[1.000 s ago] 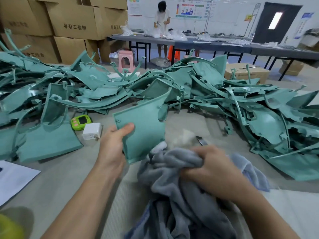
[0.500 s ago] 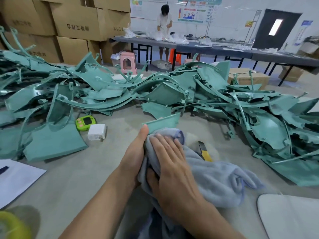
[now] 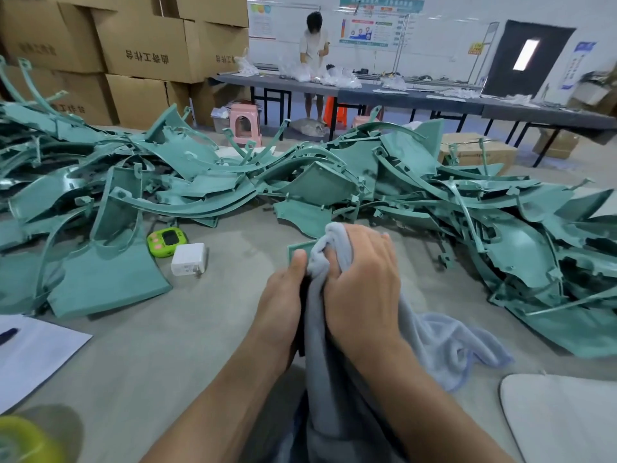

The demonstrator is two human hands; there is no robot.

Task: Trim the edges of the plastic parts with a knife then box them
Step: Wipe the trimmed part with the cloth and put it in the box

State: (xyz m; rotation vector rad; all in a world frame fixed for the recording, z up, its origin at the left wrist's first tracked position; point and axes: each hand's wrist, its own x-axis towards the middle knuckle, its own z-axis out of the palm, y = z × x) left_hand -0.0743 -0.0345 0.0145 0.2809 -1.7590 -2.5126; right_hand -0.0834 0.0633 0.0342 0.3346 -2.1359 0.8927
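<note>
My left hand [image 3: 282, 305] grips a teal plastic part [image 3: 298, 247] by its left edge, thumb on top; only its upper corner shows. My right hand [image 3: 364, 282] clutches a grey-blue cloth [image 3: 430, 342] bunched over the part, fingers curled into the fabric. The cloth drapes down toward me and spreads to the right on the table. A big pile of teal plastic parts [image 3: 334, 175] stretches across the table behind my hands. No knife is visible now.
A green gadget [image 3: 166, 241] and a white charger [image 3: 188, 259] lie left of my hands. White paper [image 3: 33, 352] sits at the near left, a pale pad [image 3: 564, 419] at the near right. Cardboard boxes [image 3: 147, 51] stand behind. A person [image 3: 314, 45] works at a far table.
The part went from upright in my left hand to low and wrapped in the cloth. My right hand shifted from flat on the cloth to gripping it. The knife beside the cloth is now hidden.
</note>
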